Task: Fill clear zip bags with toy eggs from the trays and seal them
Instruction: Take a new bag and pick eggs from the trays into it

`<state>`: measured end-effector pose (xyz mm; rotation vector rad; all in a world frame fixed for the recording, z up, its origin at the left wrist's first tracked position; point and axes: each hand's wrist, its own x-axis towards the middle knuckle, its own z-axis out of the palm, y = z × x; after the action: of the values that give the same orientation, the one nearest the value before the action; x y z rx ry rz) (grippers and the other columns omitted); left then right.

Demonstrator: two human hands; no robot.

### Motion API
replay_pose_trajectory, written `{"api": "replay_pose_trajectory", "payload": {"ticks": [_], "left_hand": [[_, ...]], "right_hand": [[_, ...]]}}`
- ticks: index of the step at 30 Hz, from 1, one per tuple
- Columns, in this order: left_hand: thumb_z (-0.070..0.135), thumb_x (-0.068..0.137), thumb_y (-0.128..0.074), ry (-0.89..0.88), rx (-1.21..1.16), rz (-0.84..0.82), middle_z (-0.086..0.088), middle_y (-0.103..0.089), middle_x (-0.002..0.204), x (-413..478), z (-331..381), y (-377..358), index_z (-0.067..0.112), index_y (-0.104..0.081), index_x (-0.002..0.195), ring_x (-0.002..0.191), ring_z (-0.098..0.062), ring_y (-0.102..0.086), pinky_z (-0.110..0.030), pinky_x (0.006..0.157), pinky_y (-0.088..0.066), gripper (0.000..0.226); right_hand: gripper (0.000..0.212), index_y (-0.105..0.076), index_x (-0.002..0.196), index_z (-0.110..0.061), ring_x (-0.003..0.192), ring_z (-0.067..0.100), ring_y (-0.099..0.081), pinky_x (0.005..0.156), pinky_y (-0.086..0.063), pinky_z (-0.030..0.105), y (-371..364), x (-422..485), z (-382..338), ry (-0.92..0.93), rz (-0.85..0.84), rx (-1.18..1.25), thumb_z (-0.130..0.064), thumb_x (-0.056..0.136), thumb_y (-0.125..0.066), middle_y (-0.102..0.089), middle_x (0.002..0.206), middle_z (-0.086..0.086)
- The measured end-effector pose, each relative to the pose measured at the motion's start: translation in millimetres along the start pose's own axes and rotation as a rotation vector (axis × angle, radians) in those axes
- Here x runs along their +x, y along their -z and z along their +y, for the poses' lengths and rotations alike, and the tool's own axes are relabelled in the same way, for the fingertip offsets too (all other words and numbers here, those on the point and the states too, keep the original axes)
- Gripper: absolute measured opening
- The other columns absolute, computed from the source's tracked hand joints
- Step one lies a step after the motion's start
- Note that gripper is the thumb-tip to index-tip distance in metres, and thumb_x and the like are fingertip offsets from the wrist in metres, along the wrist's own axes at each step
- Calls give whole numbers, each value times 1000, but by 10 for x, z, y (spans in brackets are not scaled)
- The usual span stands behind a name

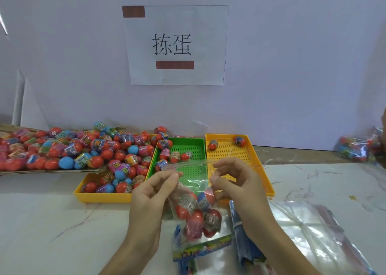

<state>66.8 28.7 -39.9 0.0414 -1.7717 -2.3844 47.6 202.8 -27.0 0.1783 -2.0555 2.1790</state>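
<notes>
White marble-look table (62,222) against a plain wall, and just in front of the green tray (186,140) both hands are clamped on the clear zip bag (194,186), left hand (150,193) pinching one top corner and right hand (236,182) the other. Bag hangs between them, crinkly and see-through, with a handful of toy eggs (184,209) bunched at the bottom, red shells with printed wrap bands. Left of the green tray there's a yellow tray (102,198) heaped with eggs, and right of it another yellow one (259,157) holding just two.
</notes>
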Motion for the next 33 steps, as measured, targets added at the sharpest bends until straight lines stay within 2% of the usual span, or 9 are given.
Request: {"api": "replay_pose_trajectory", "payload": {"ticks": [3, 7, 11, 15, 20, 23, 26, 29, 33], "left_hand": [[38, 75, -70, -12, -22, 4, -14, -76, 82, -13, 26, -18, 16, -80, 87, 68, -20, -73, -27, 50, -55, 27], [38, 80, -66, -27, 15, 34, -11, -78, 94, 3, 50, 1, 21, -80, 86, 84, -28, -77, -27, 61, -58, 23], [53, 72, -84, 133, 89, -197, 1, -77, 108, -18, 40, -16, 32, -77, 105, 94, -23, -73, -37, 80, -60, 39], [37, 70, -76, 129, 109, -159, -2, -75, 84, -47, 6, -45, 23, -81, 94, 64, -8, -67, -25, 57, -53, 28], [27, 71, -86, 111, 100, -199, -6, -74, 88, -10, 10, -3, 21, -78, 94, 72, -19, -69, -35, 58, -57, 24], [38, 74, -75, 81, 83, -199, -5, -76, 88, -22, 13, -12, 22, -76, 95, 72, -23, -72, -33, 52, -57, 25], [47, 81, -61, -37, 138, -93, -2, -78, 86, -30, 0, -21, 24, -78, 83, 71, -18, -74, -26, 50, -55, 28], [36, 88, -58, -179, 186, -34, -1, -79, 90, -29, -15, -4, 26, -81, 86, 82, -14, -75, -20, 59, -56, 25], [20, 92, -61, -194, 145, -31, -8, -79, 84, 3, -18, 24, 28, -77, 89, 79, -22, -77, -23, 62, -58, 17]], "right_hand": [[30, -69, 88, -27, 66, 24, -69, 54, -57, 30, -7, -8, 9, 89, 63, -51, 2, 84, -75, -67, 79, 0], [25, -69, 93, -19, 66, 19, -67, 54, -53, 24, -14, -20, -12, 96, 49, 53, 4, 85, -73, -68, 77, -1], [24, -72, 90, -22, 69, 18, -66, 55, -55, 27, 18, -5, -27, 43, 42, 183, 2, 85, -73, -66, 80, 2], [25, -72, 91, -23, 63, 16, -64, 54, -54, 25, 26, 2, -19, 31, 30, 191, 1, 85, -73, -67, 80, 2], [30, -71, 98, -23, 66, 16, -61, 56, -53, 24, 37, 2, -13, 51, 19, 158, 5, 87, -70, -64, 80, 0], [33, -70, 99, -23, 65, 19, -62, 55, -53, 26, 35, 0, -21, 82, 12, 123, 8, 88, -67, -63, 80, 1], [33, -68, 100, -20, 64, 19, -60, 55, -54, 28, 12, -2, -17, 113, 10, 89, 11, 88, -66, -62, 78, 1], [35, -67, 100, -20, 66, 21, -58, 57, -52, 28, 0, -5, 8, 131, 4, 63, 12, 87, -66, -60, 77, 2], [42, -65, 97, -28, 66, 18, -60, 57, -51, 26, -28, -16, 24, 148, 25, -44, 11, 85, -68, -61, 77, -1]]}}
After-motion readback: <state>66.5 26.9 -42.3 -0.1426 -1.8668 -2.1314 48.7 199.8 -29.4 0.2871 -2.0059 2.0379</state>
